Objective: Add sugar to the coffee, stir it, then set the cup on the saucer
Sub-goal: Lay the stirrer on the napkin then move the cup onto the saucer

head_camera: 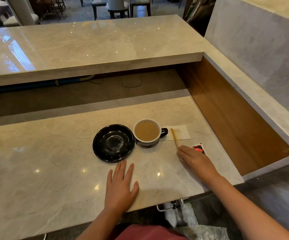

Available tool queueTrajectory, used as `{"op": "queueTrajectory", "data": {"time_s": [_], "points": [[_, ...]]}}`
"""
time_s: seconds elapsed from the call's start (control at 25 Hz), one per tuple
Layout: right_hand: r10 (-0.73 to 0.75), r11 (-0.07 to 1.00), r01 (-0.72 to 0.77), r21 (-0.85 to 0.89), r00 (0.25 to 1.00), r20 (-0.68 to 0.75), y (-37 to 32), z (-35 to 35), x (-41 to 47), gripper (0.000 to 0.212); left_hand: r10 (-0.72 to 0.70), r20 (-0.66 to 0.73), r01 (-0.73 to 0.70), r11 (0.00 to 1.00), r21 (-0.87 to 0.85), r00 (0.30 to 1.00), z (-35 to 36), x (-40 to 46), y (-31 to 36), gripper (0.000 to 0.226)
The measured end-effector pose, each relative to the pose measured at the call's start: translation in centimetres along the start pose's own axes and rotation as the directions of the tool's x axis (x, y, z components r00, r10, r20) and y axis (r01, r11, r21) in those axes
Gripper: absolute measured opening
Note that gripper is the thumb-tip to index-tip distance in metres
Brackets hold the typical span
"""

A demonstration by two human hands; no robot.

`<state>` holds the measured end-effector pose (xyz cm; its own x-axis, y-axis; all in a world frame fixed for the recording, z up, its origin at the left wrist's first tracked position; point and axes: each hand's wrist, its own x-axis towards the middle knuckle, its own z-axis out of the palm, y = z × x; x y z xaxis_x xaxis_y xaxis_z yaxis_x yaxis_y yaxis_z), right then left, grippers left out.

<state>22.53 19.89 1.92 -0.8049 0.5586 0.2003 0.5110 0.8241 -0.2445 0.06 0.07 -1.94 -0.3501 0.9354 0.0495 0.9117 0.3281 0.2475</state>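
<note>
Counting one cup [147, 132], one saucer [113, 143].

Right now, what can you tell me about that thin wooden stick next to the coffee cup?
The wooden stick is a slim, flat, pale-brown stirrer, straight and bare. It lies flat on the counter, angled, with its far end resting on a white napkin just right of the cup's handle. Its near end meets the fingertips of the right hand, which touch it without clearly gripping. It looks apart from the cup.

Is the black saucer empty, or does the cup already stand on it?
Empty. The saucer shows its bare black centre, and the cup of coffee stands on the counter just right of it.
</note>
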Motion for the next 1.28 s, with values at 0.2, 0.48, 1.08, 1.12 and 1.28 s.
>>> {"op": "queueTrajectory", "data": {"time_s": [0.2,0.48,1.08,1.12,1.28], "points": [[0.172,0.981,-0.181,0.07,0.977,0.123,0.4,0.9,-0.6,0.039,0.0,0.0,0.0,1.0,-0.001,1.0,-0.1,0.1,0.1,0.061],[0.131,0.991,-0.131,-0.002,0.988,0.086,-1.3,-0.3,0.2,0.031,0.009,0.002,-0.009,1.0,0.006,1.0,0.0,0.0,0.0,0.06],[0.198,0.98,-0.172,-0.101,0.902,0.385,-8.7,-3.5,15.0,0.102,-0.001,0.0,0.001,1.0,-0.027,1.0,-0.2,-0.1,0.0,0.061],[0.202,0.979,-0.164,-0.122,0.881,0.428,-8.7,-3.3,15.6,0.105,-0.002,0.006,0.002,1.0,-0.021,1.0,-0.2,-0.1,0.0,0.061],[0.204,0.974,-0.114,-0.195,0.813,0.545,-8.5,-3.2,17.4,0.111,0.005,0.024,-0.004,1.0,-0.027,1.0,-0.3,-0.1,-0.2,0.062]]}}
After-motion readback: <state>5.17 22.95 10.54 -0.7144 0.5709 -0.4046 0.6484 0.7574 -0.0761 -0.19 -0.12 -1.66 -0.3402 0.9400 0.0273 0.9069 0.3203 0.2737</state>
